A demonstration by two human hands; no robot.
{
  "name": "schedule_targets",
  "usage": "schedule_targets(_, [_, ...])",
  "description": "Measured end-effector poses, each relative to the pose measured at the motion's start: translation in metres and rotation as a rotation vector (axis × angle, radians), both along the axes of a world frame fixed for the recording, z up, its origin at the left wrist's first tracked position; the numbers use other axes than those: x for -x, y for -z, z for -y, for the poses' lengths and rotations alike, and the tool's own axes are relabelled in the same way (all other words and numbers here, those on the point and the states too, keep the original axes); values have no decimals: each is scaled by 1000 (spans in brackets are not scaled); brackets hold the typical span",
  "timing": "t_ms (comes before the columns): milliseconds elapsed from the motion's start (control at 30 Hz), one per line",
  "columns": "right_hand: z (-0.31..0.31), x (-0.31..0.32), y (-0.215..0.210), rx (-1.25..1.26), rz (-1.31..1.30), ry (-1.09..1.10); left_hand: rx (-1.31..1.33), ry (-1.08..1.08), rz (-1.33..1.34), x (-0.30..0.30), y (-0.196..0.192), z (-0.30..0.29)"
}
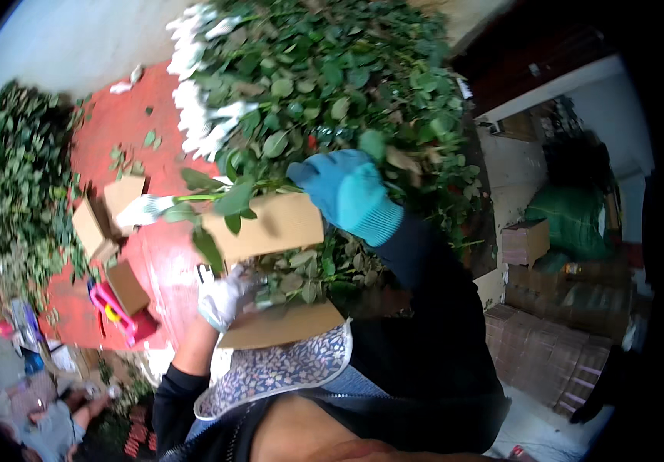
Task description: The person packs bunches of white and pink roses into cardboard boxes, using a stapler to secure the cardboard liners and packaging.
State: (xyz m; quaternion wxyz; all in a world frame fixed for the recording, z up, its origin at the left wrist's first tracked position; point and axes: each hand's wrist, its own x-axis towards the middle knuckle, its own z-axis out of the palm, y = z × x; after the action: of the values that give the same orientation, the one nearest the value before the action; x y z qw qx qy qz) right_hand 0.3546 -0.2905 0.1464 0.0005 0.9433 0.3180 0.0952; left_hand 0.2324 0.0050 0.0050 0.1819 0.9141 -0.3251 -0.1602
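My right hand (343,192), in a blue-and-teal knit glove, is closed around the leafy stem of a cut rose (232,197). The flower's head, wrapped in a white sleeve (144,210), points left. Under the stem stands a tan cardboard panel (270,227). My left hand (224,299), in a whitish glove, is below that panel's left end; its fingers are blurred. Between this panel and a second cardboard panel (282,326) nearer my body lie leafy stems (305,277).
Rose stems with white-sleeved heads (197,100) are heaped at the far side of the red table (108,138). More foliage (12,200) fills its left side. Folded cardboard (93,227) and a pink tool (128,317) lie left. Brown cartons (547,346) stack at right; a person (47,408) sits lower left.
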Motion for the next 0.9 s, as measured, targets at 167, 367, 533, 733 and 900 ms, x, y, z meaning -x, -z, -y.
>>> schedule_targets(167, [-13,51,-47,-318,-81,-33,482,-151,-59,-4,28,-14])
schedule_targets(367, [6,82,-4,-42,-282,-223,409,-171,-389,-7,-15,-30])
schedule_targets(533, [29,35,-2,-12,-149,10,590,-227,-491,-1,44,-24])
schedule_targets(733, [75,-62,153,-275,-492,207,399,-182,-488,-11,26,-12])
schedule_targets(900, [58,-64,182,123,-640,126,279,-166,-394,-9,22,-13])
